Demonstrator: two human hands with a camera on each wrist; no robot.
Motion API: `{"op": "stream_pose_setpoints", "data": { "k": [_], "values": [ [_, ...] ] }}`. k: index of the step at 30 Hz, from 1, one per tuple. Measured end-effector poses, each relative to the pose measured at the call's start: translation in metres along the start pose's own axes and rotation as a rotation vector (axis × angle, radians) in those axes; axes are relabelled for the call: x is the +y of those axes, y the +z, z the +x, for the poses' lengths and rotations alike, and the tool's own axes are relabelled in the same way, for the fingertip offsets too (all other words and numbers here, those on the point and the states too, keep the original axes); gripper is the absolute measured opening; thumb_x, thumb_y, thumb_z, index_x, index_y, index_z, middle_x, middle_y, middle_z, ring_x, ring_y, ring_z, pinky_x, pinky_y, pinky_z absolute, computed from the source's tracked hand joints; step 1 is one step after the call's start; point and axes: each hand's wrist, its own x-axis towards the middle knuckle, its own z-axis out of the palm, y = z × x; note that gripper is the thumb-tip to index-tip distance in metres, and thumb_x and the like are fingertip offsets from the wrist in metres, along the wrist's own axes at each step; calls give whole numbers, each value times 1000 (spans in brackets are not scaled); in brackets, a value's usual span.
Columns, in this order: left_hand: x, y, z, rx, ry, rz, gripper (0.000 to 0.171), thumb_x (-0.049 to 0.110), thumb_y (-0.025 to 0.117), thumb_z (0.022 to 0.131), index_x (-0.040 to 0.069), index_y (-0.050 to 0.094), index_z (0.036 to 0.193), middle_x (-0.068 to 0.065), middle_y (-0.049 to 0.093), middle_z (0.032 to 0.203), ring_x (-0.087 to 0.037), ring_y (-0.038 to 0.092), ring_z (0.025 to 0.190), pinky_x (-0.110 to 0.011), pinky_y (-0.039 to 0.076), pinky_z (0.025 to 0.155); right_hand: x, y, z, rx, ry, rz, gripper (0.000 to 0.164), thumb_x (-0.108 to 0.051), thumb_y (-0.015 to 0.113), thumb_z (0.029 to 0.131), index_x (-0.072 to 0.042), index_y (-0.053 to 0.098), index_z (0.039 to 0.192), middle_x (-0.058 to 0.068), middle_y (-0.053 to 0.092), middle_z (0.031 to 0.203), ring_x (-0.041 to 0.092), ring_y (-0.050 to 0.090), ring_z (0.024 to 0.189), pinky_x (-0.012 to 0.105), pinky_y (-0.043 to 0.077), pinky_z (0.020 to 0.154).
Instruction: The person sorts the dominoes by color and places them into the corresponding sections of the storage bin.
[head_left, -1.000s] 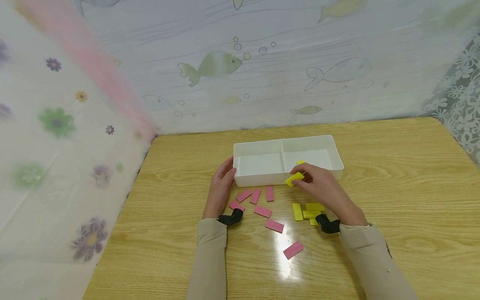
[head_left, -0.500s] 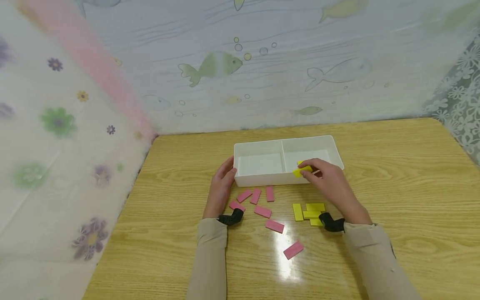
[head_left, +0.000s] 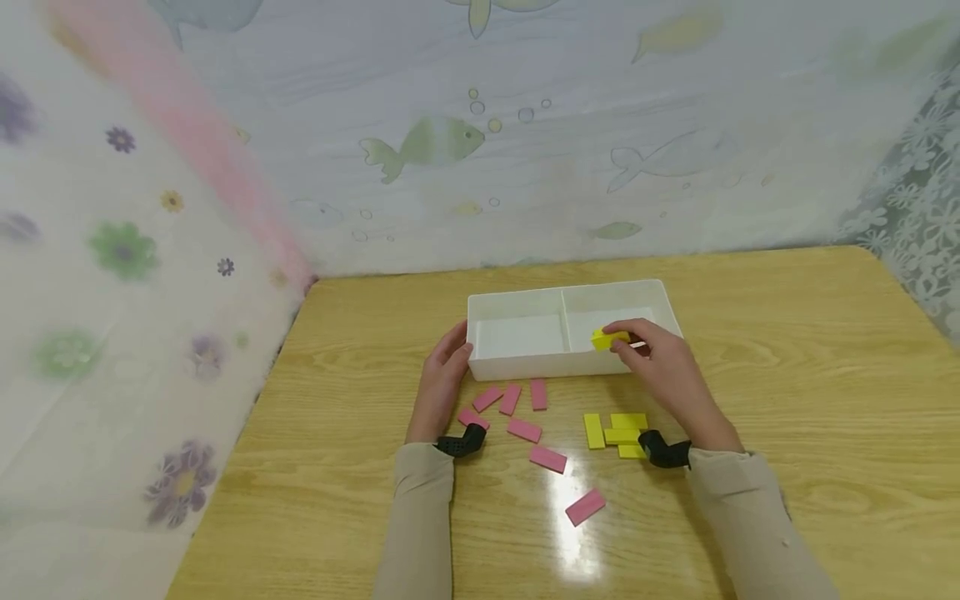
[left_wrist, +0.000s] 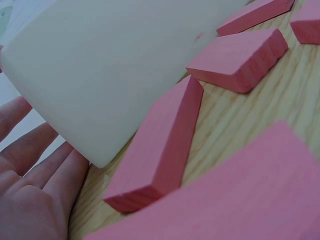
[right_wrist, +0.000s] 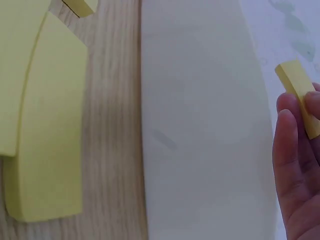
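Note:
A white two-compartment box (head_left: 517,367) stands on the table. My left hand (head_left: 441,371) rests at its left end; in the left wrist view the fingers (left_wrist: 55,170) lie nearly straight along that end wall. Over the front wall of the right compartment, my right hand (head_left: 663,358) pinches a yellow block (head_left: 612,341) between thumb and fingers. The right wrist view shows this block (right_wrist: 295,82) above the box's rim. Several yellow blocks (head_left: 594,432) lie below the right hand, some close together. Several pink blocks (head_left: 524,430) are spread before the left compartment.
One pink block (head_left: 585,507) lies apart, nearer the table's front. Behind the wooden table (head_left: 810,350) hangs a sheet with fish drawings (head_left: 442,140); a flowered sheet (head_left: 123,250) covers the left side. Both wrists carry black camera mounts (head_left: 663,451).
My right hand has carried the yellow block right and up to the right compartment's front rim. The left hand has stayed at the box's left end. The head view has tilted slightly.

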Motion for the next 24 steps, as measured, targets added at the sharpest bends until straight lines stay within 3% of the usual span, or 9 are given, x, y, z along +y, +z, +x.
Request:
{"op": "stream_pose_setpoints", "data": {
  "k": [6, 15, 20, 24],
  "values": [
    [-1, 0, -4, -6, -5, -3, 48, 26, 48, 93, 10, 36, 137, -8, 35, 139, -22, 33, 126, -36, 30, 100, 3, 4, -3, 37, 33, 42, 23, -25, 51, 91, -18, 57, 112, 4, 63, 90, 22, 60, 76, 25, 47, 59],
    [-6, 0, -6, 12, -23, 2, 47, 25, 47, 93, 11, 37, 137, -8, 35, 139, -21, 33, 126, -36, 30, 100, 2, 1, -6, 97, 61, 104, 25, -34, 49, 91, -16, 58, 106, 2, 62, 88, 22, 57, 78, 25, 46, 60],
    [-4, 0, -4, 8, -25, -2, 46, 25, 47, 93, 13, 37, 137, -5, 35, 139, -18, 35, 125, -35, 31, 100, 6, -2, -5, 113, 59, 205, 21, -28, 47, 93, -9, 53, 102, 6, 58, 93, 26, 58, 83, 33, 49, 69],
    [-3, 0, -1, 7, -16, 6, 47, 26, 48, 93, 13, 37, 136, -5, 36, 138, -16, 36, 123, -35, 31, 99, 10, -5, -3, 157, 51, 202, 19, -24, 45, 94, -9, 55, 97, 5, 57, 96, 26, 58, 86, 36, 49, 71]
  ]
}}
